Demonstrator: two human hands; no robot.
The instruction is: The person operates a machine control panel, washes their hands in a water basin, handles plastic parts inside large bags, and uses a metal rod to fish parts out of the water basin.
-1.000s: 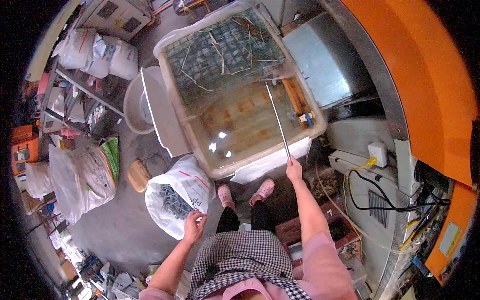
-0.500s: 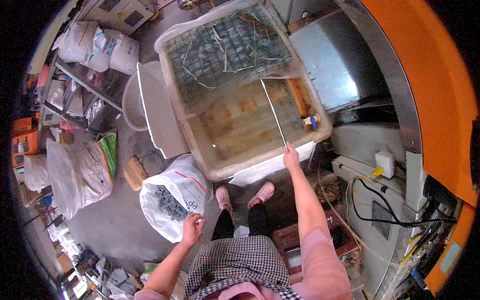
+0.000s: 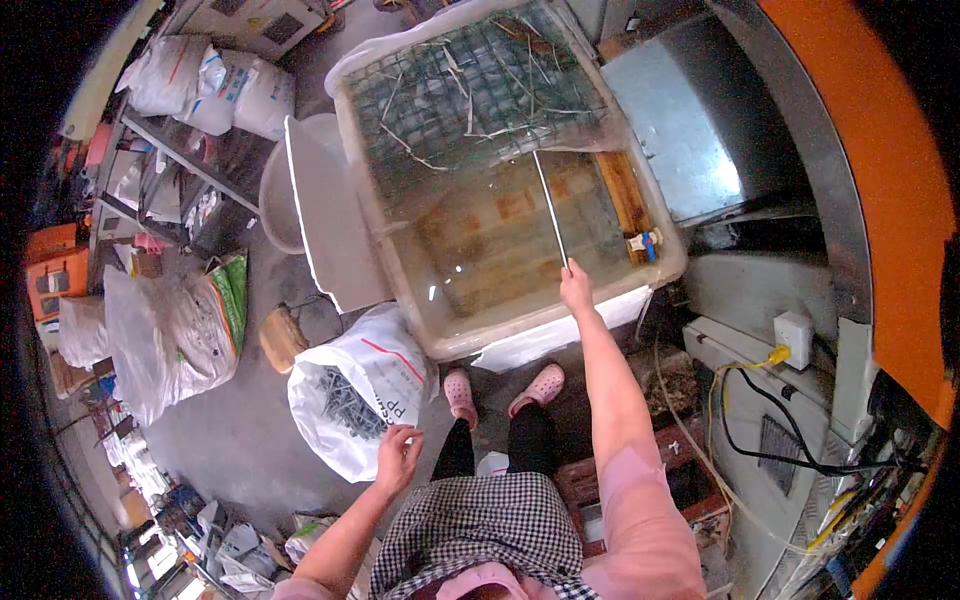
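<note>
My right hand [image 3: 576,287] is closed around the near end of a thin, pale rod [image 3: 551,210]. The rod slants over the brownish water of a large tub [image 3: 430,340], its far tip at the edge of the netted part. Dark netting [image 3: 440,100] with pale strips on it covers the tub's far half. My left hand [image 3: 398,455] hovers by the mouth of a white sack [image 3: 345,455], fingers loosely bent and apart, with nothing visible in them. Small grey pieces [image 3: 350,405] fill the sack. Whether the left fingers touch its rim I cannot tell.
A blue-handled valve [image 3: 643,243] sits in the tub's right corner. A pale board [image 3: 335,230] leans at its left side. Full sacks [image 3: 175,330] stand farther left. Cables [image 3: 760,430] and a machine housing [image 3: 765,390] are on the right.
My right hand has moved slightly up and left relative to the tub, with the rod still in it. The left hand has shifted slightly right. The whole view has turned a little.
</note>
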